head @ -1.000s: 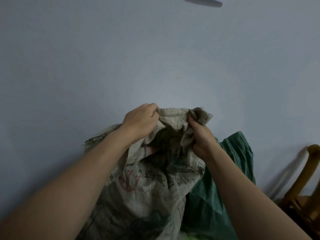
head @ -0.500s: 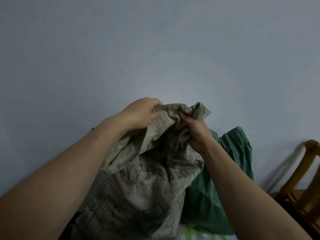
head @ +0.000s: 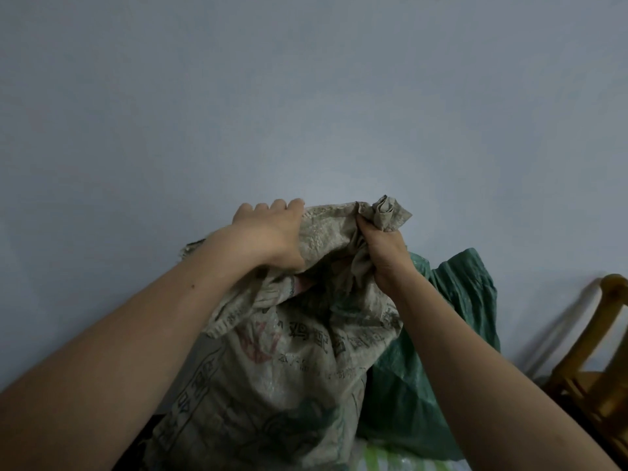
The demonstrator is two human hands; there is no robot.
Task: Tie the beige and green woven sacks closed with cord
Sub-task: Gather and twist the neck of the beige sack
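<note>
A beige woven sack (head: 282, 379) with printed characters stands in front of me against a pale wall. My left hand (head: 272, 232) grips the left side of its bunched top edge, fingers curled over the rim. My right hand (head: 384, 253) holds the right corner, and a crumpled tuft of fabric sticks up above its fist. The mouth between my hands is partly gathered, with a dark gap below. A green woven sack (head: 441, 351) stands just behind and to the right of the beige one. No cord is in view.
A pale blue-grey wall (head: 306, 96) fills the background. A yellow wooden chair (head: 591, 375) stands at the right edge. A light sheet with green stripes (head: 390, 460) lies under the sacks at the bottom.
Both hands have lifted the beige sack's top edge higher and drawn it closer together. The left hand has shifted its grip further over the rim.
</note>
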